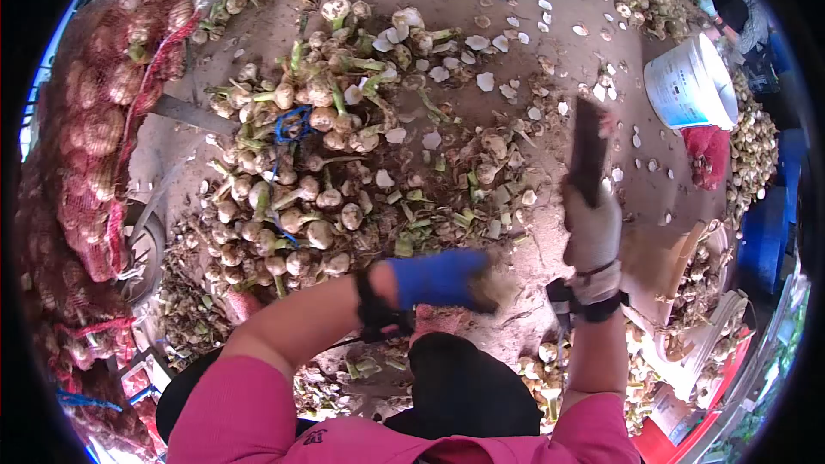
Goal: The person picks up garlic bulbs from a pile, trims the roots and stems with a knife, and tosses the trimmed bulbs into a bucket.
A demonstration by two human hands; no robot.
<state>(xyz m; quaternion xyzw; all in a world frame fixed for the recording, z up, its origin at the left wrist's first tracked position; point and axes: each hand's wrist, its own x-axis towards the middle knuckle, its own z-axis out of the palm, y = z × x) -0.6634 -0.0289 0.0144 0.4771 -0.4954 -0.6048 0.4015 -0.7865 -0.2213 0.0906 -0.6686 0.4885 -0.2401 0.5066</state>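
Fingers of the left hand [438, 279], in a blue glove, are curled shut round a garlic bulb [494, 290] — it is blurred, so I cannot tell how many of them press on it. That bulb sits low in the middle of the view, near the right hand [593, 236]. The right hand's fingers, in a pale grey glove, are wrapped tight round the handle of a dark blade [589, 150], which points up and away from the body, apart from the bulb. Beyond lie a garlic pile [301, 180] with green stalks, loose white skins [485, 82], a white bucket [687, 86] to the right and red net sacks [103, 120] on the left. Such a bulb is probably light and firm, with flaky, papery skin that may slip — best gripped round its fat body, not the stalk.
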